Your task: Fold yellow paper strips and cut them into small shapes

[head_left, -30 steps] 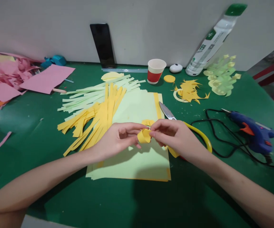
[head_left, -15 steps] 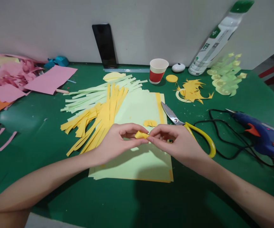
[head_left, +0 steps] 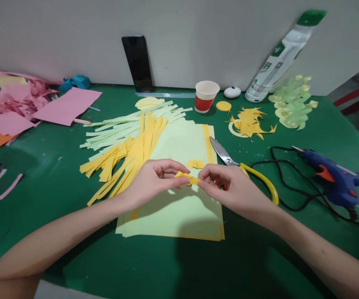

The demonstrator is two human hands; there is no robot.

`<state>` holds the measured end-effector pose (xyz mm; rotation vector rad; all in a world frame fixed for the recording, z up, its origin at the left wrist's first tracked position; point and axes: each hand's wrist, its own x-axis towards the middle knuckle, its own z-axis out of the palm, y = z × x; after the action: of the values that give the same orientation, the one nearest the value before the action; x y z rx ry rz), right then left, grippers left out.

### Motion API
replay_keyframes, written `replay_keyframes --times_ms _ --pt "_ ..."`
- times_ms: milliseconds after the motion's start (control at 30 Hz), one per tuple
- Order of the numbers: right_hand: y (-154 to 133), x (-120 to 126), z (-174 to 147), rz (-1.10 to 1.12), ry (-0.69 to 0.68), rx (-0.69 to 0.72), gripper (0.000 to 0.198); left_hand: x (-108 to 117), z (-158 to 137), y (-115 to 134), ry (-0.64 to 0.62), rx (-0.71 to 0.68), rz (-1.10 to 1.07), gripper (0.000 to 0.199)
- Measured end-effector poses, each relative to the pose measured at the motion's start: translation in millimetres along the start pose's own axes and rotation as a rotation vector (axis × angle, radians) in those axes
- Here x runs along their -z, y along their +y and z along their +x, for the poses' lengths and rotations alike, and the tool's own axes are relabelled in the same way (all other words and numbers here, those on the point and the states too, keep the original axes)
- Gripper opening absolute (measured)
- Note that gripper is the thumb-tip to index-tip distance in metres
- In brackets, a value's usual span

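Observation:
Between my fingertips is a folded yellow paper strip [head_left: 192,180], held up over a stack of pale green paper sheets [head_left: 179,218]. My left hand [head_left: 154,179] pinches its left end between thumb and fingers. On the right end, my right hand [head_left: 226,182] has thumb and forefinger closed. Just beyond the fingers, small yellow paper pieces [head_left: 195,164] lie on the green sheets. Yellow paper strips [head_left: 145,143] fan out beside my left hand, overlapping light green strips [head_left: 111,132]. Scissors with yellow handles [head_left: 263,178] lie beside my right hand, partly hidden by it.
A blue glue gun [head_left: 332,174] with a black cord lies at right. Along the back stand a paper cup [head_left: 205,97], a leaning phone [head_left: 138,64] and a leaning bottle [head_left: 281,62]. Yellow scraps [head_left: 250,121] lie behind the scissors; pink paper [head_left: 67,104] is heaped at left.
The yellow strip now shows longer between my hands, its right part stretched out flatter. My right hand has shifted slightly right, and the whole view has tilted a little.

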<state>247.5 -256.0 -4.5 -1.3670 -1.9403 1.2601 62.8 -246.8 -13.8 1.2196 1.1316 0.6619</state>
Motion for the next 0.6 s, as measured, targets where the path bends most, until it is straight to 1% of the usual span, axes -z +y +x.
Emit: replay_keyframes --times_ms 133,333,467,533,600 --pt "-1 4 0 -0.002 -0.046 -0.006 0.012 2 2 2 0.008 0.020 -0.024 0.020" --pt "-1 13 0 -0.059 -0.073 -0.007 0.010 3 3 5 0.021 0.007 -0.038 0.015" --pt "-2 21 -2 -0.075 -0.119 0.000 0.011 3 4 5 0.010 0.003 -0.062 0.014" --pt "-2 25 -3 -0.026 -0.152 -0.009 0.015 3 4 5 0.008 0.004 -0.077 0.014" --pt "0 29 -3 0.133 -0.177 -0.041 0.022 2 1 6 0.000 0.012 -0.084 0.015"
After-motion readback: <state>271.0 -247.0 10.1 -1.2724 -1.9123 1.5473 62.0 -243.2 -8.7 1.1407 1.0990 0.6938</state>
